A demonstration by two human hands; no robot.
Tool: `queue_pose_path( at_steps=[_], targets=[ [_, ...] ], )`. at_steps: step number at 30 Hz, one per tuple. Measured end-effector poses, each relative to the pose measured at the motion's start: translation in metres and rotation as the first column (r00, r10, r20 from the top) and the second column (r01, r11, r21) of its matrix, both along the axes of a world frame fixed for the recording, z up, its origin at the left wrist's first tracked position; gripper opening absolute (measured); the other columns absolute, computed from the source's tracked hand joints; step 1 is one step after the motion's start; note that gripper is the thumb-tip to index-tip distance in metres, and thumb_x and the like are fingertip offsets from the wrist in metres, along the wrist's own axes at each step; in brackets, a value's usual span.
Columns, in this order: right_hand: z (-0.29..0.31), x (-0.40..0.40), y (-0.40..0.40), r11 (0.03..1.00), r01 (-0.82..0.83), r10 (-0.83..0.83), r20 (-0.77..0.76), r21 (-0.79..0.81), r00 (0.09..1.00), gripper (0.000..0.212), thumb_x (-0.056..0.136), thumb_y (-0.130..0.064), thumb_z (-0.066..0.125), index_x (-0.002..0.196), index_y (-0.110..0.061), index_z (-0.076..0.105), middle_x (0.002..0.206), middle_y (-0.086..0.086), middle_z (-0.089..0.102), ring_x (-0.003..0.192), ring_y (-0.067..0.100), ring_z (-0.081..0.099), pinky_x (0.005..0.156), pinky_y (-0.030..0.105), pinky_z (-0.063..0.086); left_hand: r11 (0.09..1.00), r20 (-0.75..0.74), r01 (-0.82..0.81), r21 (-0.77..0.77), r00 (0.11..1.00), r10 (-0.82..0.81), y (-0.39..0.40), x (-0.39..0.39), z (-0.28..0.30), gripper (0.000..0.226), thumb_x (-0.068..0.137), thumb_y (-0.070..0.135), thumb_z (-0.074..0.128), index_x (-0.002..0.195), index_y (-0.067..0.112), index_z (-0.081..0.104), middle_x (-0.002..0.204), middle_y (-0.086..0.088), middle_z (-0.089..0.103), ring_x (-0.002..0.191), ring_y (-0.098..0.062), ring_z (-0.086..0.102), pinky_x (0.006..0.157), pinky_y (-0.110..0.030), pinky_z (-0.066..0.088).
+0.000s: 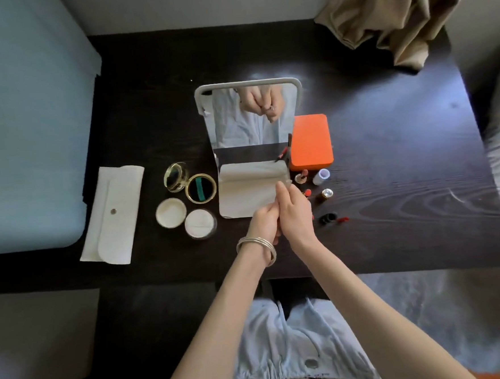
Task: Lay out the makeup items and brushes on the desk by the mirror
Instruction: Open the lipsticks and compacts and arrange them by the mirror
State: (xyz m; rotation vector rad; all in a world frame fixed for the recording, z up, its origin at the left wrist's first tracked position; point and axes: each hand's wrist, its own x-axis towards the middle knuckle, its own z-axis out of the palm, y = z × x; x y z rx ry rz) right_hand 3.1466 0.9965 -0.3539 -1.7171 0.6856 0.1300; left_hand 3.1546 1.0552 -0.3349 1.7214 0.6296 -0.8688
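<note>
**Both hands meet over the dark desk, in front of the mirror**

Head view: the left hand (pixel 264 222), bangles on its wrist, and the right hand (pixel 293 208) are pressed together just in front of a pale pouch (pixel 244 194) that lies at the foot of the standing mirror (pixel 249 115). The fingers of both hands are curled inward. Something small and clear shows at the right hand's fingertips (pixel 282 187), but it is too blurred to name, and what the left hand has hold of, if anything, cannot be told. The mirror reflects the two hands bunched together.

On the desk (pixel 389 164), left of the pouch, sit an open gold compact (pixel 190 183), a white round lid (pixel 170 212) and a white puff jar (pixel 200 223); further left lies a white snap case (pixel 113 215). Right of the mirror stands an orange box (pixel 310 140), with lipsticks (pixel 302 176), a small lilac bottle (pixel 321 176) and a gold-capped tube (pixel 326 193) just in front of it.
</note>
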Motion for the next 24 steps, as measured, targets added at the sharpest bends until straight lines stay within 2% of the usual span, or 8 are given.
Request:
queue_pose_path(
  at_steps=[3,6,11,13,16,19,22,24],
  targets=[
    [0.0,0.003,-0.014,0.996,-0.068,0.068,-0.012,-0.056,0.998,0.039,0.098,-0.029,0.043,0.062,-0.014,0.037,0.062,-0.003,0.043,0.06,0.012,0.038,0.067,0.035,0.033,0.993,-0.006,-0.086,-0.08,0.996,0.086,-0.01,-0.003,0.003,0.049,0.095,0.048,0.042,0.059,0.016,0.048,0.052,0.0,0.043,0.049,-0.011,0.039,0.045,-0.022,0.03],
    [0.003,0.012,-0.023,0.988,-0.131,0.13,-0.018,-0.084,0.991,0.042,0.098,-0.03,0.042,0.059,-0.017,0.035,0.061,-0.005,0.042,0.063,0.015,0.039,0.069,0.038,0.035,0.966,-0.03,-0.182,-0.186,0.983,0.179,-0.013,-0.005,0.007,0.053,0.095,0.048,0.043,0.052,0.016,0.038,0.038,0.007,0.033,0.035,-0.007,0.028,0.037,-0.019,0.023],
    [0.007,0.023,-0.021,0.965,-0.24,0.242,0.008,-0.108,0.97,0.037,0.099,-0.028,0.038,0.063,-0.017,0.039,0.066,-0.004,0.046,0.069,0.016,0.044,0.072,0.037,0.038,0.927,-0.048,-0.235,-0.292,0.972,0.231,-0.006,0.002,0.011,0.049,0.098,0.04,0.04,0.056,0.017,0.034,0.035,0.01,0.03,0.028,-0.002,0.023,0.03,-0.015,0.018],
    [0.008,0.032,-0.024,0.971,-0.218,0.221,0.025,-0.097,0.975,0.035,0.101,-0.022,0.033,0.067,-0.015,0.038,0.069,0.001,0.045,0.073,0.019,0.042,0.074,0.038,0.036,0.902,-0.131,-0.246,-0.356,0.968,0.212,-0.002,-0.001,0.009,0.045,0.099,0.039,0.038,0.059,0.017,0.037,0.036,0.011,0.029,0.028,-0.001,0.022,0.028,-0.014,0.016],
    [0.015,0.055,-0.037,0.971,-0.193,0.201,0.044,-0.142,0.979,0.038,0.1,-0.021,0.033,0.062,-0.015,0.032,0.063,-0.002,0.038,0.069,0.019,0.036,0.07,0.035,0.03,0.794,-0.286,-0.403,-0.455,0.911,0.298,0.007,-0.016,-0.005,0.041,0.1,0.039,0.035,0.065,0.017,0.041,0.039,0.01,0.029,0.028,-0.001,0.021,0.026,-0.014,0.015],
    [0.021,0.061,-0.041,0.934,-0.33,0.336,0.025,-0.136,0.942,0.029,0.096,-0.021,0.04,0.071,-0.009,0.043,0.064,-0.001,0.043,0.063,0.016,0.038,0.062,0.032,0.032,0.69,-0.264,-0.542,-0.48,0.839,0.476,0.015,-0.013,-0.019,0.031,0.101,0.026,0.035,0.077,0.012,0.047,0.051,0.005,0.039,0.032,-0.002,0.029,0.032,-0.014,0.023],
    [0.007,0.04,-0.035,0.849,-0.518,0.51,-0.092,-0.109,0.855,0.024,0.09,-0.02,0.045,0.081,-0.001,0.057,0.074,0.008,0.056,0.065,0.019,0.047,0.064,0.033,0.038,0.714,-0.135,-0.547,-0.437,0.824,0.55,0.01,-0.001,-0.026,0.02,0.098,0.004,0.036,0.087,0.01,0.051,0.069,-0.001,0.047,0.047,-0.006,0.042,0.046,-0.018,0.032],
    [-0.005,0.02,-0.035,0.82,-0.566,0.55,-0.156,-0.085,0.82,0.024,0.09,-0.023,0.047,0.092,-0.004,0.063,0.08,0.009,0.063,0.066,0.019,0.051,0.065,0.033,0.042,0.724,-0.08,-0.555,-0.41,0.813,0.577,0.004,0.004,-0.035,0.023,0.094,-0.008,0.036,0.091,0.008,0.052,0.078,-0.005,0.054,0.062,-0.011,0.051,0.056,-0.021,0.041]
  ],
)
